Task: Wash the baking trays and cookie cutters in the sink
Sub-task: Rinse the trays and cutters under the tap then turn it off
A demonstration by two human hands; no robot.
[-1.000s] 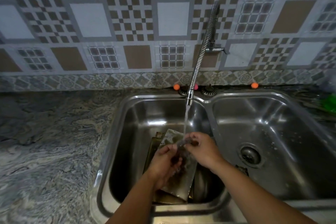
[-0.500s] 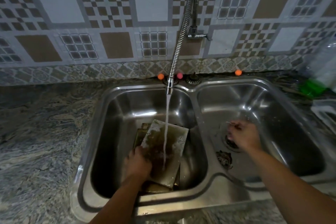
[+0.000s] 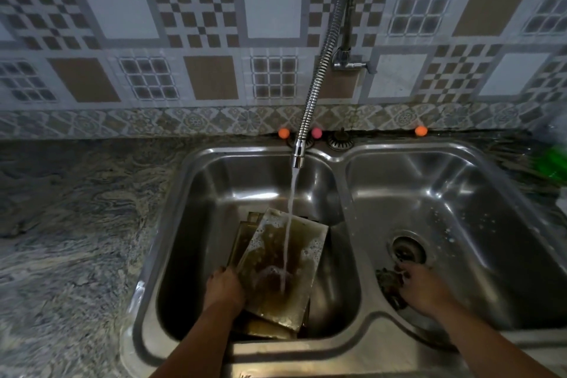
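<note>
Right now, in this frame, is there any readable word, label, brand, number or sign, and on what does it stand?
None can be read.
Wall tiles: patterns only, no lettering.
Faucet and sink: no brand mark shows.
Top baking tray, held by the left hand: suds and stains, no text.
Green object at the right edge: too blurred to tell.

Marbled countertop (image 3: 67,224) (green object (image 3: 553,163) right)
</note>
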